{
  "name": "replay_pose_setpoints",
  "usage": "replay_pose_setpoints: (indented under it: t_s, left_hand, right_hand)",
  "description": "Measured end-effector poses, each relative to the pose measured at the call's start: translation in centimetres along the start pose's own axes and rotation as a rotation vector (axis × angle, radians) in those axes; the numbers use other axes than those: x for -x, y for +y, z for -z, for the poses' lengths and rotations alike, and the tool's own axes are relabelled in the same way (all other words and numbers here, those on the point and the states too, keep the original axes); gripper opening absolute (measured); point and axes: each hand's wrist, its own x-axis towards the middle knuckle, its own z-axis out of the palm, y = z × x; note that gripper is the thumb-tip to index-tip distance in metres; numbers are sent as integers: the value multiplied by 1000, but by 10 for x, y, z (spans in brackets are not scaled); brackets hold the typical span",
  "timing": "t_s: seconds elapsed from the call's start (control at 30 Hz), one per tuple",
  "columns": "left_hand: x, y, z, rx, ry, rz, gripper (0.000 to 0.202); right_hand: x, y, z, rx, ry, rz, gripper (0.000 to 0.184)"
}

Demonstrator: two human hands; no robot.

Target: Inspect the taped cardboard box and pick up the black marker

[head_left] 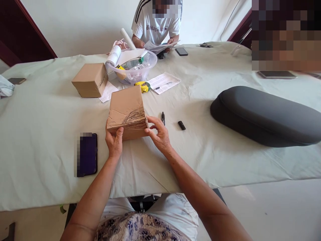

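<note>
Pale green cloth [198, 164] covers the long table, hanging over the near edge. Across it sits a person in a white shirt [157, 30], holding papers [156, 47]. A large black padded case [265, 113] lies on the right side of the table. Toward the far side stands a clear plastic basin [153, 64], filled with a bottle, rolls and other odds and ends.

A brown cardboard box [126, 100] is in front of the wearer, between the two hands; dark scribbled lines cross its upper face near the right corner. Whether its base touches the cloth cannot be told. A second cardboard box [87, 77] sits farther back, left of the basin. A dark phone [87, 157] lies near the left forearm.

The left hand [114, 142] grips the first box at its near left corner, thumb over the front edge. The right hand [160, 135] has its fingers and thumb curved around the near right corner. A printed sheet [164, 83] lies beyond the box, with a yellow tape measure [142, 87] just beside it. A black marker [163, 118] lies just past the right hand, and a small black piece [182, 125] to its right.
</note>
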Motion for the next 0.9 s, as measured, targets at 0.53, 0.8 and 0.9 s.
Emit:
replay_pose_setpoints:
  t_s: [0.53, 0.8, 0.9]
  left_hand:
    - [1, -9, -5, 269, -141, 46, 63]
    - [18, 11, -8, 18, -192, -60, 102]
    - [19, 9, -6, -103, -130, -105, 116]
  right_hand:
    - [-1, -7, 9, 78, 73, 275, 45]
    - [7, -5, -5, 2, 148, 5, 52]
    - [11, -5, -12, 46, 112, 24, 75]
